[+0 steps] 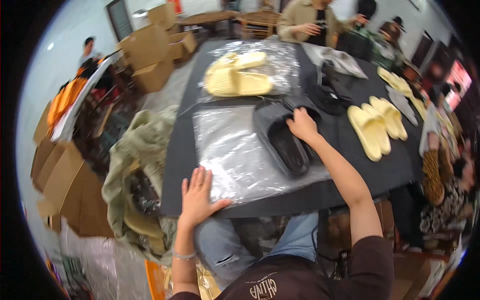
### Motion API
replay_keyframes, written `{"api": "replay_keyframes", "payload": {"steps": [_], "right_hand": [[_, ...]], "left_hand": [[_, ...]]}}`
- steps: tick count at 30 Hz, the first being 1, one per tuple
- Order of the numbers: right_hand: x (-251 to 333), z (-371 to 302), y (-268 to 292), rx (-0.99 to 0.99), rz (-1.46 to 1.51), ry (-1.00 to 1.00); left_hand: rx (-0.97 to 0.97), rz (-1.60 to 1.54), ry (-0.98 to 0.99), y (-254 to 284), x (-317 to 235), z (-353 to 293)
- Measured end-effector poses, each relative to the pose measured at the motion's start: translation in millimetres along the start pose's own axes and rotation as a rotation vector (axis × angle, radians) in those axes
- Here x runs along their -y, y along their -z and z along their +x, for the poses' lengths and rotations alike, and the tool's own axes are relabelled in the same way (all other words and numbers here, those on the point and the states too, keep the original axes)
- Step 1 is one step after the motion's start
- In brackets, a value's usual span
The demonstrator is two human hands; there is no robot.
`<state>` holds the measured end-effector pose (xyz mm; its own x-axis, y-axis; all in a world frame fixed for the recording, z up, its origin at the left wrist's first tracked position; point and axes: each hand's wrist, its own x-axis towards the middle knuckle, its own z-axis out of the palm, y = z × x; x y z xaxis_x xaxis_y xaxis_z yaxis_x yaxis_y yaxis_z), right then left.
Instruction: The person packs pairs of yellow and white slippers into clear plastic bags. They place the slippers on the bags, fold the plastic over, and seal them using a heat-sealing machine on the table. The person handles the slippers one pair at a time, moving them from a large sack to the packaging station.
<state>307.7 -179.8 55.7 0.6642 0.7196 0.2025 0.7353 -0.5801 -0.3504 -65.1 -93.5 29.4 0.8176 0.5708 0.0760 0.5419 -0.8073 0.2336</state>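
My left hand (198, 195) lies flat with fingers spread, pressing on the table's near edge and the left corner of a clear plastic bag (227, 155). Over the right part of that bag is a pair of black slippers (287, 147) with ribbed straps. My right hand (303, 125) is closed on the pair at the straps, its fingertips partly hidden inside. Just beyond, pale yellow slippers (235, 84) lie on more clear plastic wrapping (285, 60).
Several pale yellow slippers (370, 131) sit on the black-covered table (310, 192) to the right. More black footwear (332, 92) lies behind. A person (312, 25) stands across the table. Green cloth (142, 145) hangs over something left; cardboard boxes (147, 47) are stacked beyond.
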Motion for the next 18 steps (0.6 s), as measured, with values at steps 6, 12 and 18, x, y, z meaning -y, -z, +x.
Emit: {"api": "replay_keyframes", "payload": {"steps": [6, 12, 18], "right_hand": [[-41, -2, 104, -0.036, 0.329, 0.004], [-152, -70, 148, 0.171, 0.252, -0.018], [-167, -118, 137, 0.111, 0.333, -0.252]], "left_hand": [[-0.005, -0.002, 0.010, 4, -5, 0], [0.019, -0.034, 0.020, 9, -11, 1], [0.073, 0.004, 0.046, 0, -3, 5]]}}
